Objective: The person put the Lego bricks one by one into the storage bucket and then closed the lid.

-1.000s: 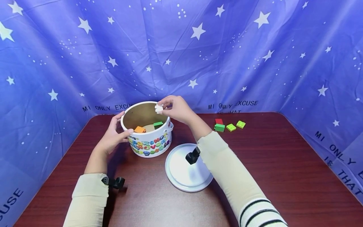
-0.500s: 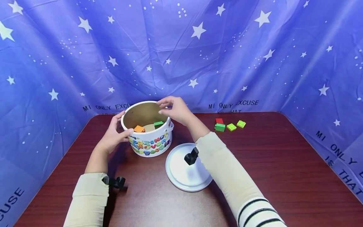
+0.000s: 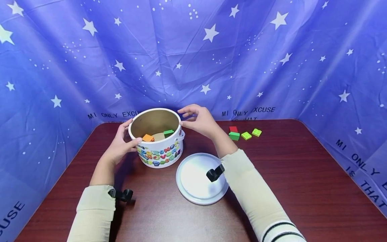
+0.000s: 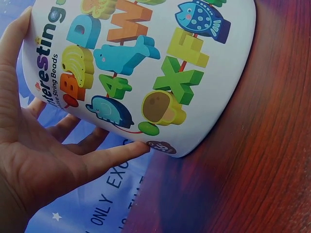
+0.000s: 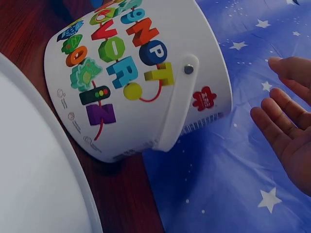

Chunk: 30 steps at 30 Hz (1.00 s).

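Note:
A white bucket [image 3: 151, 162] printed with colourful letters stands upright on the table in the head view. The left hand [image 3: 121, 143] grips its left side, thumb over the front rim and fingers around the back; the left wrist view shows this hand [image 4: 43, 145] against the printed wall. Inside the bucket lie an orange block [image 3: 148, 137] and a green block [image 3: 168, 132]; the front wall hides part of the bottom. Just off the right rim is the right hand [image 3: 201, 120], fingers spread and holding nothing. Its palm [image 5: 291, 131] shows beside the bucket in the right wrist view.
A round white lid [image 3: 196, 176] lies on the table in front of the bucket, under the right forearm. A red block [image 3: 233, 128], a green block [image 3: 234, 136] and two lime blocks [image 3: 246, 135] sit at the back right. Behind hangs a blue star curtain [image 3: 193, 60].
The right hand has let go of a small white block over the bucket and moved right, past the rim. The left hand has stayed on the bucket.

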{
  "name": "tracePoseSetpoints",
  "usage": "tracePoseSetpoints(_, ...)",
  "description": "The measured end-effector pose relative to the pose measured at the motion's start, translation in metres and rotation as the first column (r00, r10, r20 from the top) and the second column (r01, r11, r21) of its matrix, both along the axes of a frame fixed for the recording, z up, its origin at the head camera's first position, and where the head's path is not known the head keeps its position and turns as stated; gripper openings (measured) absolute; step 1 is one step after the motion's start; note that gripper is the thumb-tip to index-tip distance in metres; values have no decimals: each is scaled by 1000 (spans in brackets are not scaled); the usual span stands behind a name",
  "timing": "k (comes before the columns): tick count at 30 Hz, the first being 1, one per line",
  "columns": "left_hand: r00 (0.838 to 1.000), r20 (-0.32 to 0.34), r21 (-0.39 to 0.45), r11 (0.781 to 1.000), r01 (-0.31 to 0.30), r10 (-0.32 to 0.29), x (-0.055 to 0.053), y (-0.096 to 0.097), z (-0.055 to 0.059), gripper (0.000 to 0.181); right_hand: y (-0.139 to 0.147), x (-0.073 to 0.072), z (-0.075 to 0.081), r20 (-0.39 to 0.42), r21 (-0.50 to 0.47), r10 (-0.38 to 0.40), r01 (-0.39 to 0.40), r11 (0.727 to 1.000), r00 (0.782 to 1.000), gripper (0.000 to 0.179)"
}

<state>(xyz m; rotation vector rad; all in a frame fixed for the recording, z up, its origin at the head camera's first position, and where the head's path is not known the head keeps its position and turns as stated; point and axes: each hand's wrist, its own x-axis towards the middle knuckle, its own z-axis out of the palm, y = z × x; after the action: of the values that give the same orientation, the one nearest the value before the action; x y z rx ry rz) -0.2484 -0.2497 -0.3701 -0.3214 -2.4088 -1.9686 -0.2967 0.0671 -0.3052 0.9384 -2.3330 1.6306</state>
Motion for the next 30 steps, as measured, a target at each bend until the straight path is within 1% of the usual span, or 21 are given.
tracePoseSetpoints(7,1000,1,-25,1000,-6,6,1,0,-1,84,19,7,-8,-6,-4,-9,9,1000,1000,35)
tracePoseSetpoints(14,1000,-4,-16,1000,-1,1,2,1,-1,83,37,12,-17,-24,-2,-40,40,999,999,35)
tracePoseSetpoints(20,1000,2,-5,1000,-3,3,2,0,1,84,53,16,-24,3,-32,-66,66,997,998,36)
tracePoseSetpoints(23,1000,2,-5,1000,-2,3,2,0,1,85,61,18,-27,30,-27,-94,95,995,995,38)
tracePoseSetpoints(24,1000,1,-6,1000,-2,2,2,0,1,85,63,22,-25,34,-20,-104,105,994,994,38)
tracePoseSetpoints(25,1000,1,-7,1000,-1,1,2,1,2,85,65,26,-23,34,-14,-112,113,994,993,38)
tracePoseSetpoints(30,1000,-3,-6,1000,0,0,2,1,1,84,80,28,-29,31,-12,-140,140,990,990,38)
